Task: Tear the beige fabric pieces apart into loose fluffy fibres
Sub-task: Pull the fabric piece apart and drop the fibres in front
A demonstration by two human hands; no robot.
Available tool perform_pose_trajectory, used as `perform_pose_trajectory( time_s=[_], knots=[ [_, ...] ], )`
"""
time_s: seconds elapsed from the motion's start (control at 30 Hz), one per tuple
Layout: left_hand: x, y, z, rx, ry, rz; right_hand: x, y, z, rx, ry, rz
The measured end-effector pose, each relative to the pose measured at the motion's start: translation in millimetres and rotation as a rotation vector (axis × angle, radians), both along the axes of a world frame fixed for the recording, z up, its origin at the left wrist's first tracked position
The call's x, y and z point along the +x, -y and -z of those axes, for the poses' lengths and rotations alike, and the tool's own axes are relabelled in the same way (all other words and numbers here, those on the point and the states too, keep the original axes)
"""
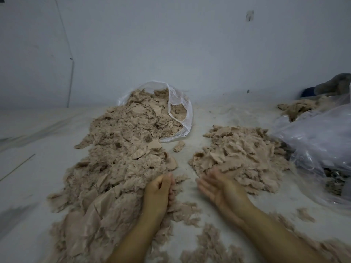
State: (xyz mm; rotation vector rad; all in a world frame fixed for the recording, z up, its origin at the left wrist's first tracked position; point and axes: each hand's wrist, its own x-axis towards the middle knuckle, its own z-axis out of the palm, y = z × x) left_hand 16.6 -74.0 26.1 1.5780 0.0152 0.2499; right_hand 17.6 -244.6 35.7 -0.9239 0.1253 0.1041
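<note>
Left hand (159, 188) curled, grip closed on beige scraps at edge of big fabric pile (121, 149) just left of it. Right hand (216, 186) blurred, fingers spread, holding nothing, touching smaller pile (245, 156) beyond. Farther off, clear bag (182, 111) spilling fabric.

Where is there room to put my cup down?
Bare floor lies left of the big pile. A narrow bare strip runs between that pile and the small pile, ahead of the right hand. Near the plastic bags it is crowded.
</note>
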Motion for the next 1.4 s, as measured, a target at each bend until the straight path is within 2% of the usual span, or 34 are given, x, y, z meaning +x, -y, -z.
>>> perform_pose_trajectory(
  time_s=[0.03,0.1,0.17,0.2,0.23,0.3,0.4,0.5,0.53,0.67,0.73,0.83,1.0,1.07,1.17,1.27,1.4],
  knots=[
    [0.3,0.1,0.9,0.048,0.052,-0.014,1.3,-7.7,3.4,-0.145,-0.021,-0.049],
    [0.2,-1.0,2.6,0.153,0.157,-0.036,8.4,-21.9,9.4,-0.639,0.043,-0.05],
    [0.1,-3.2,4.9,0.29,0.249,-0.065,22.5,-30.0,10.0,-1.171,0.243,-0.057],
    [-0.2,-4.4,5.9,0.382,0.296,-0.077,29.3,-33.1,8.1,-1.349,0.338,-0.098],
    [-0.8,-5.2,6.4,0.49,0.346,-0.087,34.1,-36.7,5.5,-1.453,0.404,-0.154],
    [0.5,-5.6,8.4,0.696,0.395,-0.083,39.0,-43.2,5.1,-1.538,0.489,-0.261],
    [6.4,-10.1,15.1,0.832,0.242,0.001,29.8,-44.4,10.7,-1.483,0.581,-0.227],
    [8.4,-13.5,20.4,0.856,0.148,0.068,11.8,-26.2,19.7,-1.362,0.541,-0.198],
    [8.9,-14.0,21.0,0.864,0.149,0.077,5.5,-18.7,21.4,-1.283,0.491,-0.193],
    [10.3,-16.2,16.6,0.762,0.168,0.119,-8.4,4.5,19.4,-0.715,0.203,-0.12],
    [4.8,-10.4,12.8,0.612,0.187,0.178,-9.4,5.5,16.3,-0.609,0.146,-0.14],
    [-3.4,1.2,8.9,0.418,0.119,0.296,-12.6,1.9,13.9,-0.574,0.204,-0.19],
    [2.4,1.0,3.0,0.303,0.129,0.102,-14.2,2.4,14.4,-0.585,0.238,-0.105],
    [4.2,-0.1,3.5,0.289,0.105,0.072,-12.9,3.1,15.4,-0.609,0.254,-0.11],
    [4.6,-0.6,5.1,0.262,0.1,0.062,-12.8,5.1,14.6,-0.519,0.241,-0.121],
    [-1.3,0.0,-0.4,0.227,0.107,0.099,-10.0,7.2,15.1,-0.578,0.287,0.057],
    [-11.8,2.6,-5.3,0.286,0.043,0.325,-8.6,6.7,14.5,-0.779,0.533,0.273]
  ],
)
